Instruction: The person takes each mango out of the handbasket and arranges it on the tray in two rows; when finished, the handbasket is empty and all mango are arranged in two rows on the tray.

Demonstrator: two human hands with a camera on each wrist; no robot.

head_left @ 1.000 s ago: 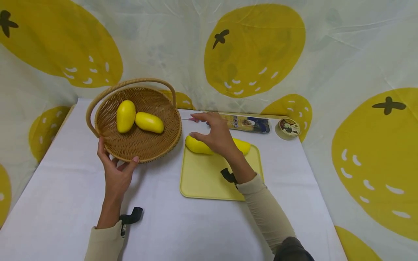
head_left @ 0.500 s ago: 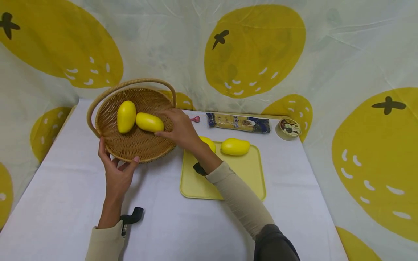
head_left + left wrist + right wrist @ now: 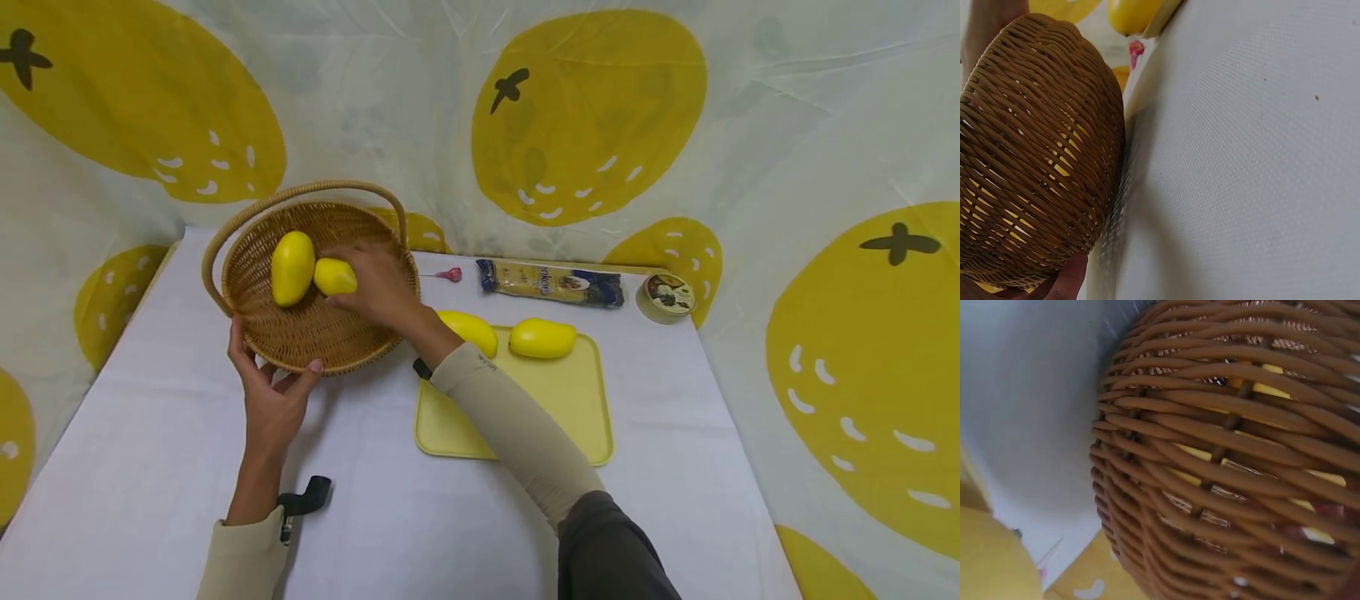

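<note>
A wicker basket [image 3: 330, 333] with an arched handle stands tilted at the left, its inside facing me. My left hand [image 3: 273, 412] grips its near rim, thumb and fingers spread apart along the edge. Inside, one yellow mango [image 3: 292, 269] lies at the left, uncovered. Beside it, my right hand [image 3: 378, 287] reaches in and holds a second mango [image 3: 333, 277], fingers over the far side and thumb on the near side; its right end is hidden by the hand. In the right wrist view, basket weave [image 3: 1229, 444] blocks the sight of the fingers.
A yellow tray [image 3: 517, 425] right of the basket bears two more mangoes, a left mango [image 3: 472, 329] and a right mango [image 3: 542, 338]. Behind lie a small red-headed item [image 3: 452, 274] and a pasta packet [image 3: 551, 283]. A round tin [image 3: 665, 297] stands at the back right.
My right hand has moved left from above the tray's mangoes into the basket and taken hold of the right-hand mango there. My left hand stays on the basket rim.
</note>
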